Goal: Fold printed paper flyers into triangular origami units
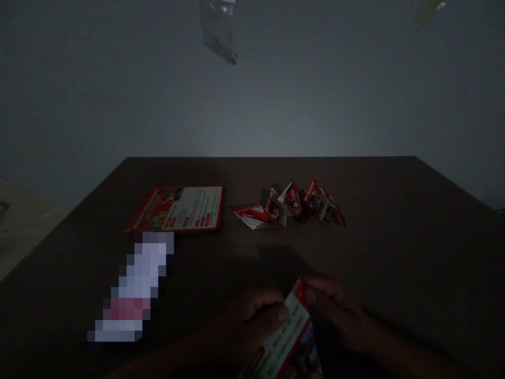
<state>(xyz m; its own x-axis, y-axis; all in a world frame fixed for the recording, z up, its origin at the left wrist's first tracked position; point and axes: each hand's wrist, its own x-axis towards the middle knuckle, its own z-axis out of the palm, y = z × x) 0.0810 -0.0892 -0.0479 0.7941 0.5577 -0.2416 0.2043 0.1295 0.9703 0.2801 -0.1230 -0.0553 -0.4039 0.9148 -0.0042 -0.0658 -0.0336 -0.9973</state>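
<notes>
Near the table's front edge, my left hand (252, 321) grips a printed red and white leaflet (290, 329), its thumb lying on the white text side. My right hand (339, 310) pinches the leaflet's upper right edge, by a red corner. The leaflet looks folded and tilts up towards me; its lower end runs out of the picture. Beyond the hands lie several small folded paper pieces (290, 200) of the same red and white print, standing in pointed shapes side by side. To their left rests a flat stack of leaflets (193, 208).
A bright pixelated long object (138, 287), perhaps a screen, lies at the left of the dark table (394, 210). Behind the table rises a pale wall (315, 95), with a clear plastic bag (219, 31) at its top. The room is dim.
</notes>
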